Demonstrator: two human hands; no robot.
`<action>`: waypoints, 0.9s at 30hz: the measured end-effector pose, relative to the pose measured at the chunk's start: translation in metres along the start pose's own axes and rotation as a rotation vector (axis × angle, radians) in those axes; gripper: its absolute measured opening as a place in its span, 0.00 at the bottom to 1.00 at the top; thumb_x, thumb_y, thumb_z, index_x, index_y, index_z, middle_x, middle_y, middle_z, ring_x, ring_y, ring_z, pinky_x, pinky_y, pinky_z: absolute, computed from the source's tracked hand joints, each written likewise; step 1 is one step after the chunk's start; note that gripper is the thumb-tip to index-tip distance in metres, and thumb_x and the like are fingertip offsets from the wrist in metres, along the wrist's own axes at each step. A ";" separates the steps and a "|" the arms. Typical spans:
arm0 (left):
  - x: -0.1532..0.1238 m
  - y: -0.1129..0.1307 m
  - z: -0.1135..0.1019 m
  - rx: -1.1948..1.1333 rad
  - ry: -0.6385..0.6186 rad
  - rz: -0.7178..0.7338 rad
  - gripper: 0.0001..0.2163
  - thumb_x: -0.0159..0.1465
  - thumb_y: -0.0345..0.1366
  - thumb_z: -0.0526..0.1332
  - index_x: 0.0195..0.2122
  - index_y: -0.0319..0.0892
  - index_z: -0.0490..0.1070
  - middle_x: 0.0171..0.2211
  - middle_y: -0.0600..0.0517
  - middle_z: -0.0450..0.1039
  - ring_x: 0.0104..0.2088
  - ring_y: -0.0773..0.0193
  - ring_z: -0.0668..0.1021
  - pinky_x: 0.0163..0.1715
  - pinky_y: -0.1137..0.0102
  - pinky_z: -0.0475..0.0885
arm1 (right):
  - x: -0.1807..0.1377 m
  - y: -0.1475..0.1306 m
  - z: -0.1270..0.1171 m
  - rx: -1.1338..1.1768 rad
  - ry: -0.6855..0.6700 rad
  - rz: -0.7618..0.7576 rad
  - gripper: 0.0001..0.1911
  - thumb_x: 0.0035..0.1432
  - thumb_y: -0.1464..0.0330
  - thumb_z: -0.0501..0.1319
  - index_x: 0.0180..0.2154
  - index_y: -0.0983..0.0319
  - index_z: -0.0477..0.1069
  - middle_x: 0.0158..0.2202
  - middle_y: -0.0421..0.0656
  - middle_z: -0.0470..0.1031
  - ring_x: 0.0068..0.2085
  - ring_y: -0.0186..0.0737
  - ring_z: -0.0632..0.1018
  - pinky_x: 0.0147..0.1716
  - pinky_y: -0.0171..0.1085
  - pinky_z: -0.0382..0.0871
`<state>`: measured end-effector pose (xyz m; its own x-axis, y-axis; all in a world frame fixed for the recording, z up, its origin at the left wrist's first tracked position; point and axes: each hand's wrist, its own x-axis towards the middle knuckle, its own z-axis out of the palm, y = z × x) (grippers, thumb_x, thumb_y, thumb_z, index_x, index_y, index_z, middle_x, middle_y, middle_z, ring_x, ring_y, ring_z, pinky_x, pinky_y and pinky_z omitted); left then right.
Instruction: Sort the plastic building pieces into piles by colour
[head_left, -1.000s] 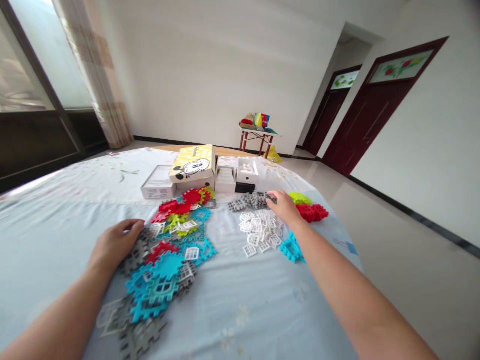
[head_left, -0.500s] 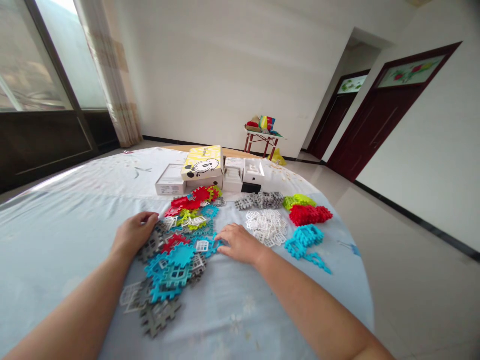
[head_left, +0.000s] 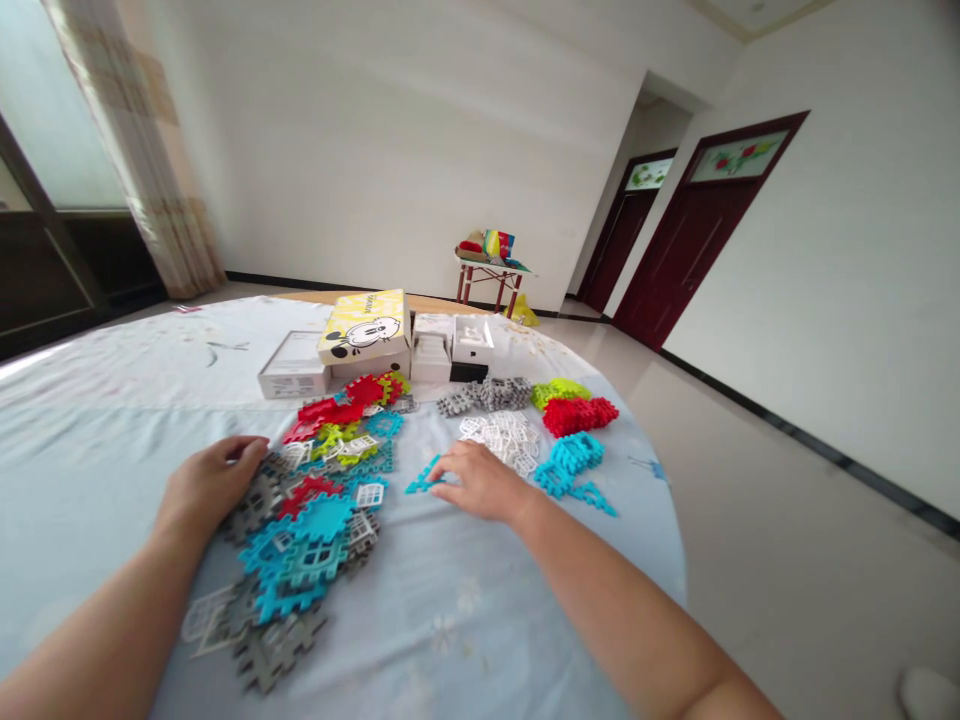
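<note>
My right hand (head_left: 480, 480) grips a blue notched building piece (head_left: 421, 476) between thumb and fingers, just right of the mixed pile. At the pile's left edge rests my left hand (head_left: 214, 482), its fingers curled by the grey pieces (head_left: 255, 505); whether they hold anything is hidden. The mixed pile has flat interlocking pieces: blue (head_left: 324, 517), red (head_left: 307, 494), yellow-green (head_left: 337, 436), and small white window frames (head_left: 370, 495). Beyond my right hand lie sorted heaps of white frames (head_left: 499, 437), blue pieces (head_left: 577, 455), red pieces (head_left: 577, 414), grey pieces (head_left: 504, 393) and yellow-green pieces (head_left: 560, 391).
A yellow cartoon box (head_left: 367, 328) stands at the back of the cloth-covered round table (head_left: 420, 640). Beside it are an open white box (head_left: 294, 372) and smaller white boxes (head_left: 472, 340). A small side table (head_left: 491, 268) stands by the wall.
My right hand has drawn the blue piece away from the mixed pile toward the right. The view has turned rightward, shifting the scene left. My left hand stays at the pile's left edge.
</note>
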<state>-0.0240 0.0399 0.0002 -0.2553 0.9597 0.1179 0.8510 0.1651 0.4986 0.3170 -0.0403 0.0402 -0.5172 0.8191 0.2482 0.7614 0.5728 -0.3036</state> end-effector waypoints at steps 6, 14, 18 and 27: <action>0.000 0.003 -0.001 0.000 0.001 0.004 0.23 0.55 0.51 0.49 0.42 0.42 0.72 0.37 0.44 0.75 0.35 0.54 0.74 0.31 0.68 0.67 | -0.048 0.030 -0.048 -0.019 0.090 0.214 0.08 0.52 0.63 0.61 0.31 0.60 0.74 0.30 0.42 0.68 0.37 0.37 0.70 0.39 0.35 0.61; -0.006 0.004 -0.002 0.023 0.029 0.074 0.24 0.56 0.50 0.46 0.43 0.41 0.71 0.36 0.42 0.75 0.35 0.56 0.75 0.29 0.68 0.65 | -0.120 0.075 -0.072 -0.234 0.152 0.518 0.11 0.53 0.60 0.57 0.30 0.59 0.74 0.28 0.41 0.69 0.34 0.37 0.70 0.36 0.34 0.60; -0.004 0.007 -0.003 0.010 -0.003 -0.005 0.23 0.54 0.49 0.50 0.42 0.41 0.73 0.36 0.45 0.75 0.34 0.57 0.74 0.28 0.70 0.65 | -0.144 0.089 -0.068 -0.355 0.155 0.636 0.13 0.53 0.59 0.56 0.34 0.57 0.74 0.31 0.43 0.71 0.37 0.40 0.71 0.37 0.36 0.59; -0.016 0.012 -0.007 -0.019 0.031 0.024 0.21 0.56 0.47 0.51 0.43 0.38 0.72 0.36 0.46 0.75 0.34 0.60 0.73 0.30 0.72 0.64 | -0.101 0.064 -0.056 -0.290 0.256 0.480 0.13 0.54 0.62 0.55 0.40 0.59 0.72 0.33 0.43 0.73 0.37 0.38 0.72 0.38 0.35 0.60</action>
<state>-0.0130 0.0253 0.0108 -0.2489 0.9558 0.1564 0.8484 0.1373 0.5112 0.4398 -0.0888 0.0476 -0.0073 0.9291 0.3698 0.9798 0.0806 -0.1831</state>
